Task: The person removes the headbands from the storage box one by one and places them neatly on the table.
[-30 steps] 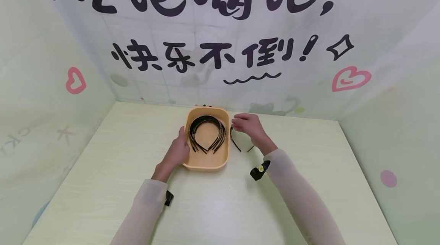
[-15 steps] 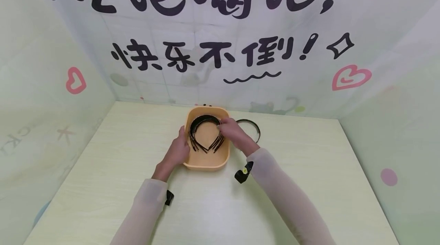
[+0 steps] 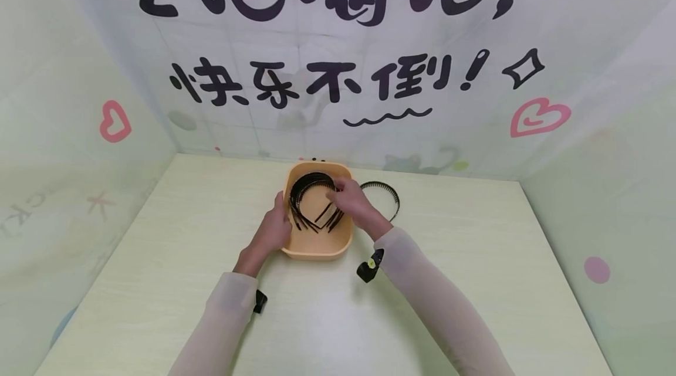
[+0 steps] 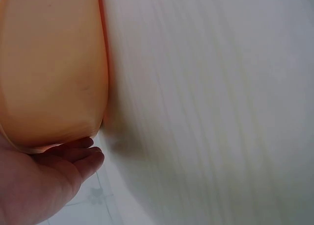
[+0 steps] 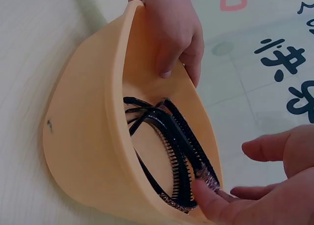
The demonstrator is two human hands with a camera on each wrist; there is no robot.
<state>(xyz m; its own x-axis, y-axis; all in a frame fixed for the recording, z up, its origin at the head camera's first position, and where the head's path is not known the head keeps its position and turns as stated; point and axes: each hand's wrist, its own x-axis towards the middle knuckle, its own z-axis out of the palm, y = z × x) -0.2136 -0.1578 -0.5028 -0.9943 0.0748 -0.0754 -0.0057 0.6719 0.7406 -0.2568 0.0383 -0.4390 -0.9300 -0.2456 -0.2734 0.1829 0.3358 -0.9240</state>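
In the head view, a peach plastic bin stands at the back of the table with several black toothed headbands inside. My left hand holds its left wall, thumb inside and fingers outside, as the right wrist view shows. Over the right rim reaches my right hand. In the right wrist view its fingertips touch a headband with a glittery section, while the thumb stands well apart. A separate black headband lies on the table right of the bin, partly hidden by the right hand.
The pale wood-grain table extends around the bin. Printed fabric walls rise behind and at both sides, the back one close behind the bin.
My right hand has moved left from the loose headband to the headbands inside the bin. One headband end has shifted under its fingers. My left hand keeps its grip.
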